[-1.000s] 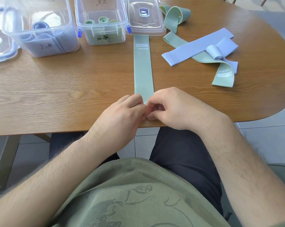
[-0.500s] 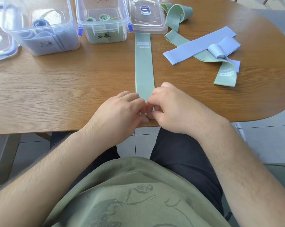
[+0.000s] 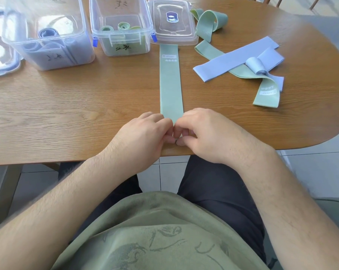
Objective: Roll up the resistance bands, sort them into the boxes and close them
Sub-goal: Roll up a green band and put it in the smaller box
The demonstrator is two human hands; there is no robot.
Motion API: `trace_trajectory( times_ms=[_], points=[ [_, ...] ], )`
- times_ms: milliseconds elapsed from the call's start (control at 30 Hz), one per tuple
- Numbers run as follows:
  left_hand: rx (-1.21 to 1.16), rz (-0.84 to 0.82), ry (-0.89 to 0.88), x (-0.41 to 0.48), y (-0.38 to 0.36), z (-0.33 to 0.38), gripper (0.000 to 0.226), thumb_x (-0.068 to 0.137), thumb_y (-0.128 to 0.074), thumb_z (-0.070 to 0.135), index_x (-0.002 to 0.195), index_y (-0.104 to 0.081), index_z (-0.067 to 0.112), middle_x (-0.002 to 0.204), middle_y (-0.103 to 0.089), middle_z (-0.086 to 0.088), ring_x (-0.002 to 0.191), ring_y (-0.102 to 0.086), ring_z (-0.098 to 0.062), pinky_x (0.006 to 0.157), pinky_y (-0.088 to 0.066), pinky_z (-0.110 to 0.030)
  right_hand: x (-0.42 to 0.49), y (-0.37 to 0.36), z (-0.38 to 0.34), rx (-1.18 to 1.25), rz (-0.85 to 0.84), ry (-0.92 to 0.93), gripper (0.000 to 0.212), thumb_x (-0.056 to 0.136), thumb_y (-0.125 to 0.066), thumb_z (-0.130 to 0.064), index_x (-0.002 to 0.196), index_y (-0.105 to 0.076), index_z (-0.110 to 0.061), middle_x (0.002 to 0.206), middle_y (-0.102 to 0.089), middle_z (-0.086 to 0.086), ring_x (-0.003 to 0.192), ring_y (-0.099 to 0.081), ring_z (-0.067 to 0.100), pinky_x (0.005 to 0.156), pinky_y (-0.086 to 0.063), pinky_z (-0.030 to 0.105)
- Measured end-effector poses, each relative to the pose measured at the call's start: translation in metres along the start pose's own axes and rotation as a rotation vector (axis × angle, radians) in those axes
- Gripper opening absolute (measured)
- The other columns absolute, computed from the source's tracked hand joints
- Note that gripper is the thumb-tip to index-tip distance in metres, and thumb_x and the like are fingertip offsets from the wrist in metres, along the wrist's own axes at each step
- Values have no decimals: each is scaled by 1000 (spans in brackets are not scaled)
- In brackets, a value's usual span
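Band [image 3: 170, 84], green, lies flat and straight on bench [image 3: 67, 106], far end right at the edge of lid [image 3: 172, 22]. Left hand [image 3: 143, 137] and right hand [image 3: 207, 133] meet at its near end by the bench edge, fingers curled, both hands pinching the band. Green box [image 3: 108, 49], open, just left of lid, holds rolled green bands; blue box [image 3: 47, 59] further left. Loose bands [image 3: 234, 59] heaped at right, well apart from hands.
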State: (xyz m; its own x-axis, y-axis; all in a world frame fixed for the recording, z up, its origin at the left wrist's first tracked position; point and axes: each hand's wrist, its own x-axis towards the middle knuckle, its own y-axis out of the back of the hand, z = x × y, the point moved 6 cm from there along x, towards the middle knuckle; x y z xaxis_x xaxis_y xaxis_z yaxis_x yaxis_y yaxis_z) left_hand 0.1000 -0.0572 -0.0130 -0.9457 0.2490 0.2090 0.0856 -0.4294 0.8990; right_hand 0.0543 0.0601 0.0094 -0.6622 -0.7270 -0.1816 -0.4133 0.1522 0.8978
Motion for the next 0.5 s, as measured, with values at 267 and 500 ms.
trace_trajectory(
  times_ms=[267, 500],
  points=[
    [-74, 35, 60, 1, -2, -8, 9, 94, -67, 19, 89, -71, 13, 81, -52, 8, 83, -51, -22, 74, -41, -31, -1, -1, 7, 65, 5, -70, 13, 97, -62, -18, 92, -63, -30, 82, -54, -15, 77, -50, 3, 65, -37, 23],
    [-175, 11, 138, 0, -3, -8, 10, 95, -65, 20, 91, -59, 13, 86, -48, 8, 79, -46, -15, 67, -34, -24, 2, -6, 10, 116, -24, -82, 11, 96, -61, -19, 90, -66, -28, 86, -53, -11, 90, -44, 4, 78, -40, 26]
  ],
)
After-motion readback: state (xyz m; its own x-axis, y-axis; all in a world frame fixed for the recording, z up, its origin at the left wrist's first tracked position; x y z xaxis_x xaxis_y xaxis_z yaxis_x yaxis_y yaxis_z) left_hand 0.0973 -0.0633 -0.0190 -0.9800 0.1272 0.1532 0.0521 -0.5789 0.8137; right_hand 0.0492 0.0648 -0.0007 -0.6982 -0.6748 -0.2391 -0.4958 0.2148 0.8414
